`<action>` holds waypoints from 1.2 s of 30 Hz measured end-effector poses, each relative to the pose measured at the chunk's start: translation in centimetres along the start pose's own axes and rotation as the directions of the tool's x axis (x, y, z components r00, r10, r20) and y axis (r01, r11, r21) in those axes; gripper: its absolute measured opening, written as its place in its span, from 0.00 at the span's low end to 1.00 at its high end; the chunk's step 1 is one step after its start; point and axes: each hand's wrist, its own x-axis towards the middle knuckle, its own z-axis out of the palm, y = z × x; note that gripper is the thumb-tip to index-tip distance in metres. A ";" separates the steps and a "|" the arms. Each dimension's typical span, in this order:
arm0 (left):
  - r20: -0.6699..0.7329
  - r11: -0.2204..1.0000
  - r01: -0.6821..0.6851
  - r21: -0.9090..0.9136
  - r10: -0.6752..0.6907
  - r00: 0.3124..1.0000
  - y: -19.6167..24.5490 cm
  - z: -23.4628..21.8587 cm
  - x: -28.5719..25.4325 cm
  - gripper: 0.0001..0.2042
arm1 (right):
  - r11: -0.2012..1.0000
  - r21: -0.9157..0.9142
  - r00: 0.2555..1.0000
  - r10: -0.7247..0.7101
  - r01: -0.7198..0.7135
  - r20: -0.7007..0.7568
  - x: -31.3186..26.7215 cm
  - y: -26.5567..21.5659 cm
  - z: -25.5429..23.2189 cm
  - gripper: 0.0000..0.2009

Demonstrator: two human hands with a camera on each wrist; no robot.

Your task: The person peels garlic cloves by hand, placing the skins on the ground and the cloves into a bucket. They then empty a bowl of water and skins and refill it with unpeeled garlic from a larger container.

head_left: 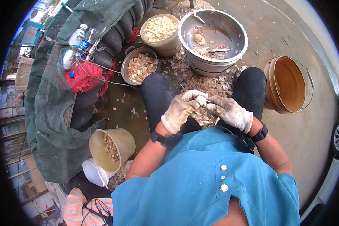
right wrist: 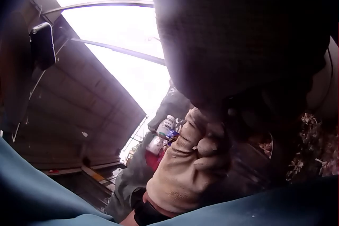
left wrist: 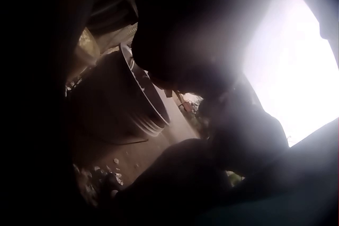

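Observation:
Both hands wear whitish work gloves and meet between the knees in the head view. My left hand (head_left: pixel 182 110) has its fingers curled round a small pale piece of garlic (head_left: pixel 202 100). From the other side, my right hand (head_left: pixel 231 112) pinches at the same piece with thumb and fingertips. A small dark spot shows between the fingertips; I cannot tell what it is. In the right wrist view the left glove (right wrist: pixel 183 170) shows with bent fingers, while the right glove (right wrist: pixel 233 40) is a dark shape close to the camera. The left wrist view is mostly in shadow.
Ahead stand a tub of peeled cloves (head_left: pixel 160 28), a smaller pot of garlic pieces (head_left: pixel 141 67) and a metal basin (head_left: pixel 239 43) on a bucket. An orange-brown bucket (head_left: pixel 293 86) stands right; a tipped yellowish bucket (head_left: pixel 126 143) lies left. Papery skins (head_left: pixel 211 87) cover the ground between the feet.

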 end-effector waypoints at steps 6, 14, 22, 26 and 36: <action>0.071 0.991 -0.033 -0.130 0.042 0.997 -1.2 -0.4 0.2 0.24 | 0.942 0.335 0.997 0.005 -0.031 0.079 0.0 1.6 0.5 0.20; 0.159 0.992 -0.047 -0.116 0.065 0.985 -2.0 -0.9 0.3 0.24 | 0.814 0.576 0.994 0.012 -0.071 0.106 -0.2 2.1 1.2 0.18; 0.094 0.978 -0.140 -0.156 0.156 0.983 -3.0 -1.0 1.1 0.22 | 0.886 0.442 0.990 0.115 -0.141 0.085 0.2 1.4 1.2 0.16; 0.054 0.994 -0.088 0.067 0.084 0.995 -2.1 -0.5 0.5 0.26 | 0.856 0.496 0.989 0.126 -0.149 0.080 -0.1 0.2 1.0 0.18; 0.161 0.991 -0.129 0.024 0.123 0.979 -1.3 -0.1 0.2 0.31 | 0.875 0.477 0.996 0.065 -0.083 0.053 -0.4 0.3 1.1 0.17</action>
